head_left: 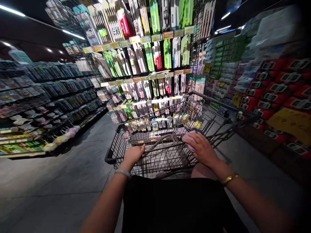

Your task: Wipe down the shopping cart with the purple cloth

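A dark wire shopping cart stands right in front of my body, side-on, with its handle bar off to the right. My left hand is closed on the near top rim of the basket, thumb along the top. Further right, my right hand is wrapped over a soft-looking pale pink-purple bundle, perhaps cloth, at the same rim. My fingers cover part of that bundle, so its exact kind does not show. Through the wires, no goods can be made out clearly in the basket.
Beyond the cart rises a rack of carded toothbrush-like packs with price strips. Shelves of packets line the left side. Stacked red packages stand on the right, with a yellow sign. Grey floor runs between them.
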### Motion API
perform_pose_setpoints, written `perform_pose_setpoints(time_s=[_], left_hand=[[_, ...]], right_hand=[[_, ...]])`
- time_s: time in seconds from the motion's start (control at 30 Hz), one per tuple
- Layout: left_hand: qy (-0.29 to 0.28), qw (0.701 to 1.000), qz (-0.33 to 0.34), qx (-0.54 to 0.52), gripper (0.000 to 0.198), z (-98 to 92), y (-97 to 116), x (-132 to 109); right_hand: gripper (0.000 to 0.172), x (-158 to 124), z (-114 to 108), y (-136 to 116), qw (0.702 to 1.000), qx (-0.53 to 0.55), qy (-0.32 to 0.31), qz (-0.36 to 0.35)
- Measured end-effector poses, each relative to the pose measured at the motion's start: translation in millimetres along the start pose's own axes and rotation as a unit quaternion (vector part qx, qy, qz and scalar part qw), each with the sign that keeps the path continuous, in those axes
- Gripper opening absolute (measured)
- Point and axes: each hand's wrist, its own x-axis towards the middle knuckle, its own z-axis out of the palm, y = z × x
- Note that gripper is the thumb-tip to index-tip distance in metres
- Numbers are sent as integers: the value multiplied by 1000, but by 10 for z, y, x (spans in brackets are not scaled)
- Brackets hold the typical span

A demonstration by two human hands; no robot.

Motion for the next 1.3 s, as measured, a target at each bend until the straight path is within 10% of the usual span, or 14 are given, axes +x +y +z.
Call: perform_pose_setpoints(time_s=[0.23, 0.43, 0.57, 0.67, 0.83, 0.97, 1.07, 1.17, 1.3], left_hand=[[11, 1000, -10, 12, 73, 3, 86, 10], [33, 999, 1, 24, 72, -23, 110, -76], [46, 999, 10, 27, 71, -10, 134, -100], [54, 998, 10, 33, 68, 4, 172, -76], [55, 997, 24, 44, 67, -18, 190, -83], [64, 997, 26, 44, 69, -5, 161, -116], [77, 996, 22, 41, 67, 50, 154, -93], [83, 996, 18, 40, 65, 103, 153, -42], [85, 995, 23, 45, 63, 125, 143, -23]], right_hand=[[41, -59, 214, -28, 957, -46, 186, 218], [54, 88, 284, -325, 1000, 22, 8, 15], [48, -6, 104, 65, 991, -33, 61, 116], [39, 96, 184, -124, 980, -42, 88, 175], [47, 386, 405, -729, 997, 35, 5, 67], [62, 306, 275, -450, 997, 65, -42, -2], [52, 266, 255, -324, 996, 30, 7, 80], [42, 384, 473, -714, 988, 1, 70, 141], [47, 585, 832, -1445, 998, 46, 33, 37]])
